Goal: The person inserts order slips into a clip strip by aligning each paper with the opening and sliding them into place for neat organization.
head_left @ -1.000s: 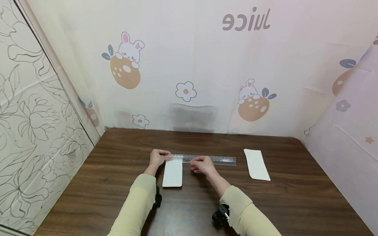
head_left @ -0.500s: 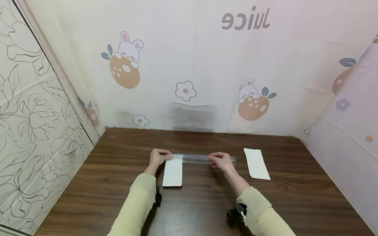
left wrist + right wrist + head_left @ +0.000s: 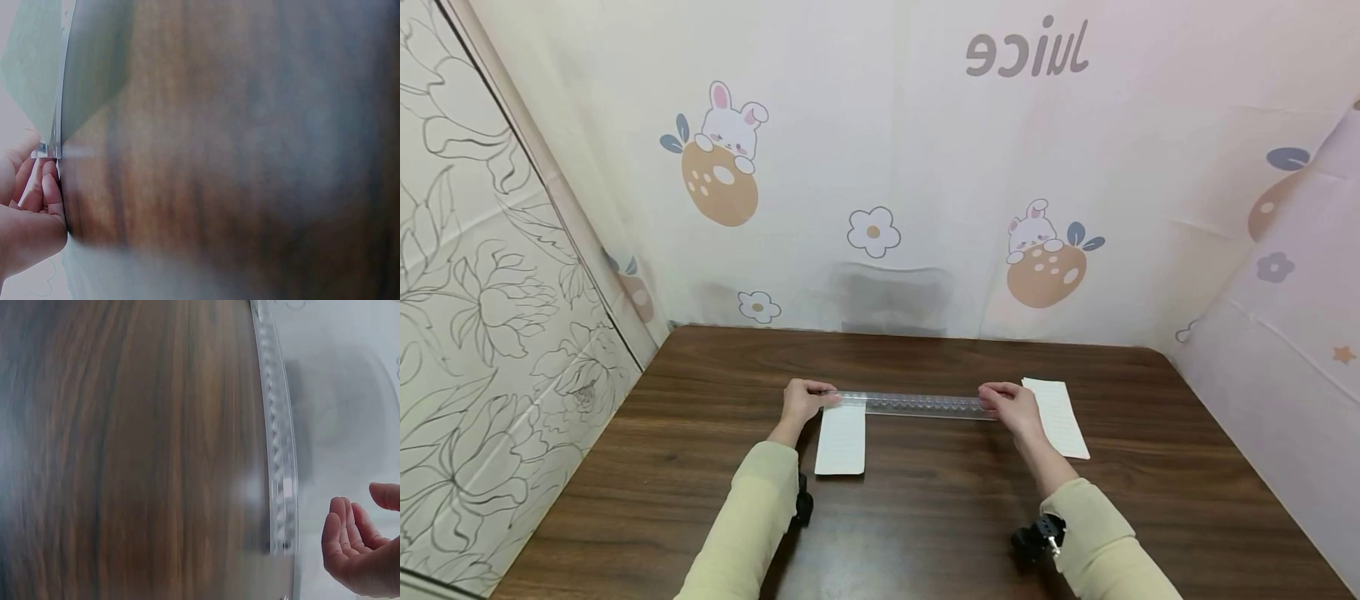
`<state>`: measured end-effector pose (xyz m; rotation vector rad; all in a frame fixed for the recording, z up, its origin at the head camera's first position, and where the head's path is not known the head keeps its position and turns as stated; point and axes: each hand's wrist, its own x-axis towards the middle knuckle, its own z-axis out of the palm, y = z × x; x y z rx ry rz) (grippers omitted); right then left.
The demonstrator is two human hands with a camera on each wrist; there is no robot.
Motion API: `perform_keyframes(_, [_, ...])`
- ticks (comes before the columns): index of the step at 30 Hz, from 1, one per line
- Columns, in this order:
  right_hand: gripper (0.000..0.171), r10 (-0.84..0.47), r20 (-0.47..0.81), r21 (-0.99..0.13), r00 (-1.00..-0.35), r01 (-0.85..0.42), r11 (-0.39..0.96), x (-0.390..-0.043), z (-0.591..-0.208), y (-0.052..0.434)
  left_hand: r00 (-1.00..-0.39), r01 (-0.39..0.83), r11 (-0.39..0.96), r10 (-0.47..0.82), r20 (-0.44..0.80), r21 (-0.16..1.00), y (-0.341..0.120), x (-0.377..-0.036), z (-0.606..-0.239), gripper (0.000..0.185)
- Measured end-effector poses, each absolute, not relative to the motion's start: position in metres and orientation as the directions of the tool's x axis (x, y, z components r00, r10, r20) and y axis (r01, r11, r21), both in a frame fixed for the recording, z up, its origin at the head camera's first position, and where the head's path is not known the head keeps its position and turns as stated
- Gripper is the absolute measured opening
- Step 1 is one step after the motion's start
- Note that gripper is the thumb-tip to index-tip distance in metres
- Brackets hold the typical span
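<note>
A clear plastic ruler [image 3: 925, 405] lies crosswise, its left part over the top of a white paper slip [image 3: 841, 450]. My left hand [image 3: 802, 405] pinches the ruler's left end, thumb on top, as the left wrist view also shows. At the other end is my right hand [image 3: 1015, 408], overlapping the ruler's end in the head view. From the right wrist, that hand [image 3: 362, 550] appears beside the ruler [image 3: 279, 437], with a gap between thumb and loosely bent fingers.
More white lined paper slips [image 3: 1060, 421] lie in a stack at the right, partly behind my right hand. Everything rests on a dark wood table [image 3: 895, 525]. A printed curtain [image 3: 880, 150] hangs along the back edge, and a flower-patterned panel [image 3: 497, 317] stands left.
My right hand has moved right along the ruler, from near its middle to its right end. My left hand, the ruler and the papers stay in place.
</note>
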<state>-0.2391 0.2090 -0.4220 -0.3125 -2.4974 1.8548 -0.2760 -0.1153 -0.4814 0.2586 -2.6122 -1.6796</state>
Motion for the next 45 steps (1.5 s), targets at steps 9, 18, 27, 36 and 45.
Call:
perform_keyframes(9, [0.031, 0.3, -0.01, -0.941, -0.954, 0.11, 0.319, -0.243, -0.431, 0.24, -0.985, -0.12, 0.418, -0.161, -0.057, 0.9, -0.114, -0.276, -0.482, 0.017])
perform_keyframes(18, [0.036, 0.435, 0.017, -0.837, -0.9, 0.225, 0.499, -0.248, -0.436, 0.27, -0.985, -0.127, 0.418, -0.161, -0.064, 0.899, -0.114, -0.275, -0.48, 0.018])
perform_keyframes(27, [0.047, 0.493, -0.034, -0.799, -0.869, 0.32, 0.51, -0.252, -0.443, 0.293, -0.986, -0.112, 0.426, -0.158, -0.048, 0.897, -0.114, -0.276, -0.482, 0.016])
perform_keyframes(36, [0.057, 0.505, -0.097, -0.749, -0.858, 0.397, 0.531, -0.258, -0.445, 0.304, -0.989, -0.091, 0.444, -0.149, -0.027, 0.891, -0.115, -0.275, -0.482, 0.017])
perform_keyframes(45, [0.067, 0.527, -0.209, -0.687, -0.824, 0.507, 0.52, -0.263, -0.446, 0.306, -0.986, -0.111, 0.415, -0.156, -0.049, 0.903, -0.115, -0.276, -0.482, 0.017])
